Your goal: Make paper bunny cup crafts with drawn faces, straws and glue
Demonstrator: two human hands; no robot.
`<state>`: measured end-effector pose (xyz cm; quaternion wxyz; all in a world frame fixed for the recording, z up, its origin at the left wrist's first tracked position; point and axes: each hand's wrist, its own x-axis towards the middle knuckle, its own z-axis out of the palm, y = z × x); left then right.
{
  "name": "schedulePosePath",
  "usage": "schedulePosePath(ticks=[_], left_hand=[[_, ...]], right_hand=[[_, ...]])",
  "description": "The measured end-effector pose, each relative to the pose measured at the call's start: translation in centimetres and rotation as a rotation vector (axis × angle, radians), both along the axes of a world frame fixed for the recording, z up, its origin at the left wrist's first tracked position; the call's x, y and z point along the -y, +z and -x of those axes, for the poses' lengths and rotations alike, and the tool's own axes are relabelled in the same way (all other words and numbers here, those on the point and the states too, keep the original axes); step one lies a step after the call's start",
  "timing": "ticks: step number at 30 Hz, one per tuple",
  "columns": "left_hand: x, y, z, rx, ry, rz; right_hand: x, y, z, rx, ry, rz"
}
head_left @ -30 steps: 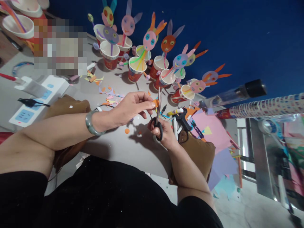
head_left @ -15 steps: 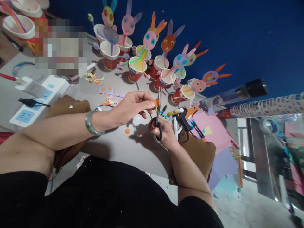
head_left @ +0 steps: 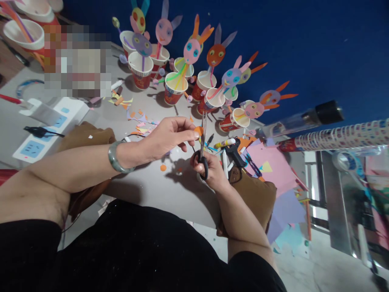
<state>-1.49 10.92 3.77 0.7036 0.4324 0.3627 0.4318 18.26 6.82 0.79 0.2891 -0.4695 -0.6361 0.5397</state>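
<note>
L hand (head_left: 165, 136) fingers pinch orange paper bit (head_left: 198, 131) against scissors (head_left: 203, 146), gripped by R hand (head_left: 211, 172).

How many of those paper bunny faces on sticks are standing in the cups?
About 10, in a line along the blue wall: yellow-green, purple, pink, pink, orange, blue, green, pink, mauve; overlaps may hide others.

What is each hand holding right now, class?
Left hand: closed, pinching a small orange paper piece between its fingertips.
Right hand: closed around the black handles of the scissors, blades at the paper.
</note>
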Motion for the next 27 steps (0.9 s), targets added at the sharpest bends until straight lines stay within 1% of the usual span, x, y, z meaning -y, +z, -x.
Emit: schedulePosePath(ticks=[9,15,27], left_hand=[[-0.02,-0.14,0.12,-0.002,0.008,-0.002],[-0.15,-0.13,0.19,0.023,0.0,-0.022],[-0.33,0.72,0.25,0.006,0.026,0.013]], right_hand=[[0.05,-0.1,-0.02,-0.016,-0.005,0.028],[0.11,-0.26,-0.08,-0.022,0.004,0.013],[0.1,-0.3,-0.05,-0.028,0.015,0.004]])
